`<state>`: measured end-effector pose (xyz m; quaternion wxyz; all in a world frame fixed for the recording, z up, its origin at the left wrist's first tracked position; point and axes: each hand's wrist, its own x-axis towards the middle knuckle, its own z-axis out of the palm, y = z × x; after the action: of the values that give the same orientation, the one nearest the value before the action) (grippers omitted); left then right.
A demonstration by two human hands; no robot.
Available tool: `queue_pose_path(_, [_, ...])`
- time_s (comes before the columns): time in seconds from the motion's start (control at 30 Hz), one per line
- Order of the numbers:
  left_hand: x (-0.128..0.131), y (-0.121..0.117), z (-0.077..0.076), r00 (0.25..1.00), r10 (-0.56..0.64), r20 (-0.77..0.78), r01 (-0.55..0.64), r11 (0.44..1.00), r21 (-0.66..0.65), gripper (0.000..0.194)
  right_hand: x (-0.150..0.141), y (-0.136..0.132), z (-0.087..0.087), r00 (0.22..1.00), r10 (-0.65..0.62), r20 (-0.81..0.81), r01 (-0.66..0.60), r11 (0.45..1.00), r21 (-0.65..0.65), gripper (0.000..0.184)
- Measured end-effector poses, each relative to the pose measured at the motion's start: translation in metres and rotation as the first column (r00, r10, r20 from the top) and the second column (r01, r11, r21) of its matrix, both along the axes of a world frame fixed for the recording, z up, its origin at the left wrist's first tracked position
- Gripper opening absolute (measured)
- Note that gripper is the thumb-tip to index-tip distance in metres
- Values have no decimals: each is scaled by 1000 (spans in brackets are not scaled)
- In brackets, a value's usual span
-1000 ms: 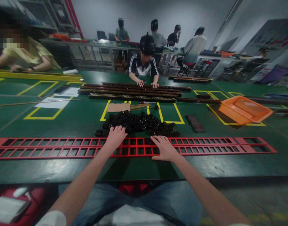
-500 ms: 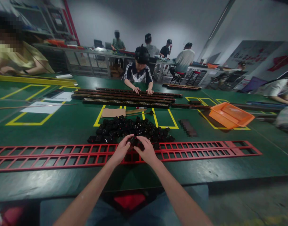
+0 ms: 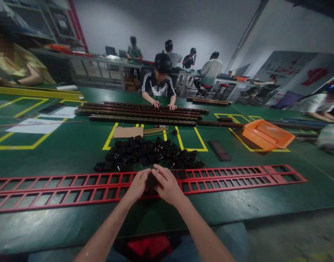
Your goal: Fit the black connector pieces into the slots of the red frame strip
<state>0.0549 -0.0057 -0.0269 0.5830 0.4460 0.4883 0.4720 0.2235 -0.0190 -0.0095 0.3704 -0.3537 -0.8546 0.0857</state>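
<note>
My left hand (image 3: 139,185) and my right hand (image 3: 167,183) are closed together around a small black block (image 3: 151,181), mostly hidden by the fingers. Both hands are over the middle of a long red ladder-like frame (image 3: 57,181), which has two rows of rectangular openings and lies across the table. A black piece (image 3: 181,174) sits in the frame's upper row just right of my right hand. Behind the hands, a heap of small black blocks (image 3: 150,151) lies along the frame's far side.
Beyond the heap are brown cardboard (image 3: 128,132), thin sticks (image 3: 156,130) and long dark bars (image 3: 145,115), with a co-worker (image 3: 161,82) touching the bars. An orange tray (image 3: 267,136) stands right. White paper (image 3: 32,125) lies left on the green table (image 3: 238,207).
Both hands have come slightly nearer to me and closer together around the black block. The camera view has shifted a little. The co-worker opposite stays at the bars.
</note>
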Motion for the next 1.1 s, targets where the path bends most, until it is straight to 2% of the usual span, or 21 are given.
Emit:
queue_pose_path(0.07, [3, -2, 2, 1000, -16, -26, 17, 1000, 16, 58, 0, -1, -1, 1000, 20, -5, -20, 999, 40, 68])
queue_pose_path(0.13, [4, -2, 5, 997, -50, -54, 52, 998, 37, 59, 1, -1, -3, 998, -5, -60, 9, 998, 66, 57])
queue_pose_path(0.2, [1, -1, 10, 990, -40, -133, 54, 994, 100, 57, 2, 1, -3, 989, -100, -111, 107, 993, 55, 46])
queue_pose_path(0.27, [-6, 0, 14, 949, 46, -311, 34, 968, 247, 47, 2, 4, -2, 969, -227, -99, 225, 974, -27, 40])
queue_pose_path(0.33, [-15, 2, 16, 825, 155, -544, 103, 904, 414, 32, 0, 8, 0, 948, -318, -30, 311, 940, -138, 38])
queue_pose_path(0.37, [-18, 2, 17, 743, 184, -643, 173, 876, 451, 28, -1, 9, 1, 940, -340, 9, 336, 924, -183, 39])
queue_pose_path(0.43, [-24, 2, 15, 593, 187, -783, 312, 843, 438, 31, -3, 11, 2, 935, -347, 67, 353, 905, -238, 39])
queue_pose_path(0.5, [-25, 0, 13, 476, 160, -865, 416, 825, 382, 39, -3, 11, 3, 942, -321, 96, 335, 907, -256, 39])
queue_pose_path(0.6, [-23, -3, 12, 378, 157, -912, 497, 797, 343, 43, -2, 10, 5, 957, -271, 103, 289, 918, -272, 39])
queue_pose_path(0.87, [-26, -1, 14, 357, 142, -923, 547, 770, 330, 32, 7, 9, 10, 971, -159, 181, 203, 943, -264, 47])
queue_pose_path(1.0, [-25, -1, 15, 335, 134, -932, 549, 777, 309, 31, 8, 10, 7, 970, -163, 182, 206, 945, -256, 46])
queue_pose_path(1.1, [-23, -2, 16, 343, 142, -928, 534, 783, 318, 38, 7, 9, 6, 966, -175, 189, 220, 942, -254, 45])
